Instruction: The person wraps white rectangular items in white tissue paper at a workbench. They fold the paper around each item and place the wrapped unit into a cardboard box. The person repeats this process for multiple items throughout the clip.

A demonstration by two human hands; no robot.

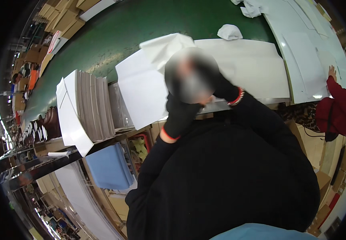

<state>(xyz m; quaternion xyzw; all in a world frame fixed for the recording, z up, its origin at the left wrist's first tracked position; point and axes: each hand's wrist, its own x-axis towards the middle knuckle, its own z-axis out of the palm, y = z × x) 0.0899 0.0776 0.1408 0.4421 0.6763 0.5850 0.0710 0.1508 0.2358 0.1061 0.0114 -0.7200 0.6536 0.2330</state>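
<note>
My left hand [180, 114], in a black glove with a red band at the wrist, is raised over the near edge of the work surface. Close beside it is my right hand [223, 83], also black-gloved, with a red and white bracelet. A blurred patch covers the fingers of both, so whatever lies between them is hidden. Behind the hands is a crumpled white sheet [163, 50]. Flat white sheets lie on either side, one at the left [135, 94] and a wider one at the right [257, 66].
A stack of grey boards [95, 106] stands at the left, a white panel [72, 116] leaning on it. Beyond the sheets is a white crumpled bundle [229, 32] on the green surface [125, 36]. At right, a person's hand [332, 72] rests on a white table [309, 52]. A blue bin [109, 166] sits below left.
</note>
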